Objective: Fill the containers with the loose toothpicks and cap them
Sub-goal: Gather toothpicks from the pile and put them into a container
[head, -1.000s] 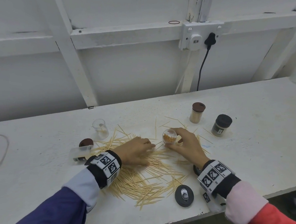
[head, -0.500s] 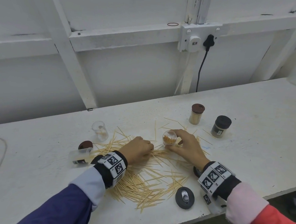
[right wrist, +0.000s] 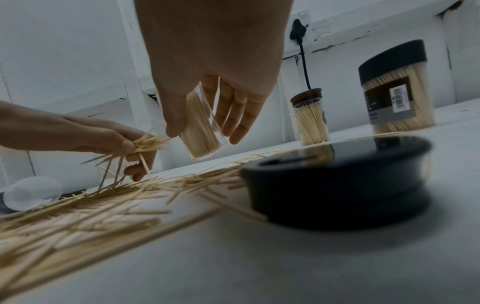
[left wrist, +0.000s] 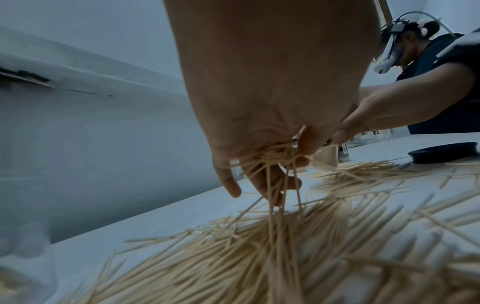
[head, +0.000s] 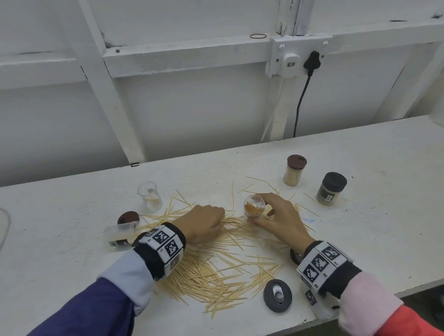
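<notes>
Wooden loose toothpicks lie scattered across the table; the left hand pinches a splayed bunch beside the clear container, which the right hand grips, tilted. Better to align the bunch first, then slide it in.

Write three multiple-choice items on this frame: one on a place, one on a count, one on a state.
1. Where is the black lid?
A. On the bench's near edge, by the right wrist
B. On the wall socket
C. Inside the empty jar

2. How many capped containers stand upright at the back right?
A. None
B. Two
C. Five

3. What is the left hand doing?
A. Resting flat
B. Gripping loose toothpicks
C. Holding a lid

Answers: 1 A, it lies near the bench edge; 2 B, the brown-capped jar and black-capped jar; 3 B, fingers curl round a bunch.
</notes>
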